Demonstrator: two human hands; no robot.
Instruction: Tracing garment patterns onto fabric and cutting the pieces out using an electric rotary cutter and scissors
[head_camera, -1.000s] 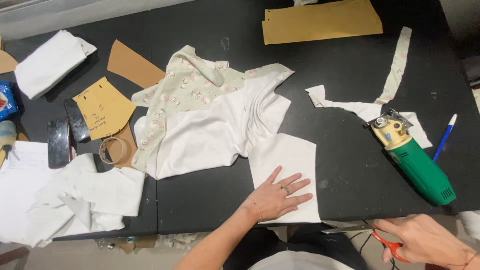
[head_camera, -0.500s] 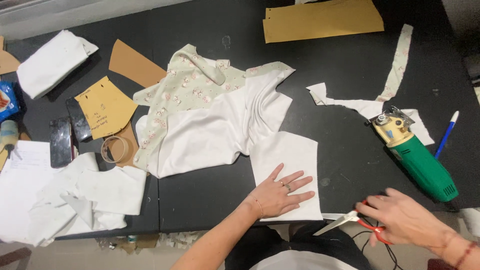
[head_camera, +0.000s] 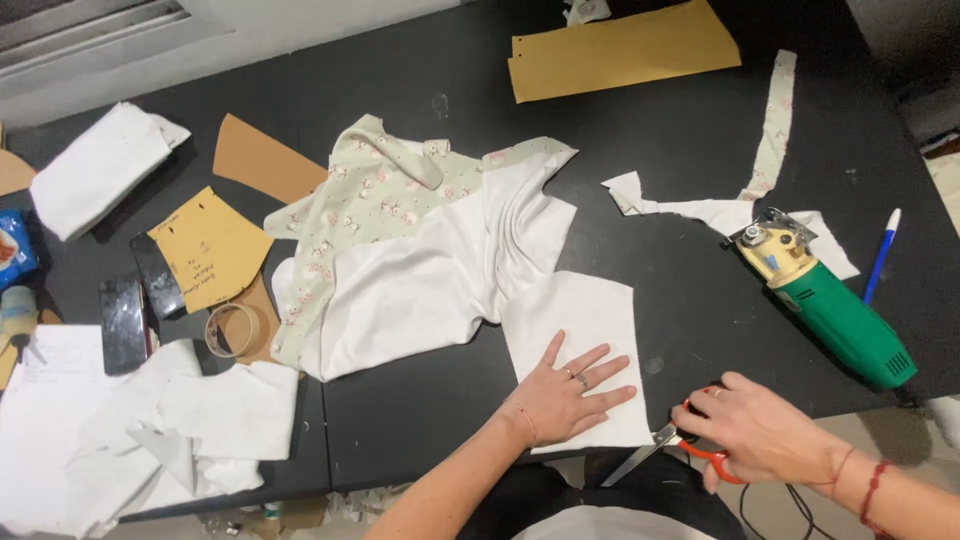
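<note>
A blue package (head_camera: 12, 250) with some red and white on it is lying at the far left edge of the black table (head_camera: 420, 60), partly cut off by the frame. Just right of it, two dark phones (head_camera: 125, 325) (head_camera: 158, 276) are resting side by side, their glossy screens blank and catching a little light. No signs or separate labels are showing.

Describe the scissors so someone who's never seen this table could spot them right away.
Start at the black table and go to its near edge, at the lower right corner of the flat white fabric panel. There the right hand grips the scissors. Their orange handles and silver blades set them apart from the green power cutter farther right.
</note>
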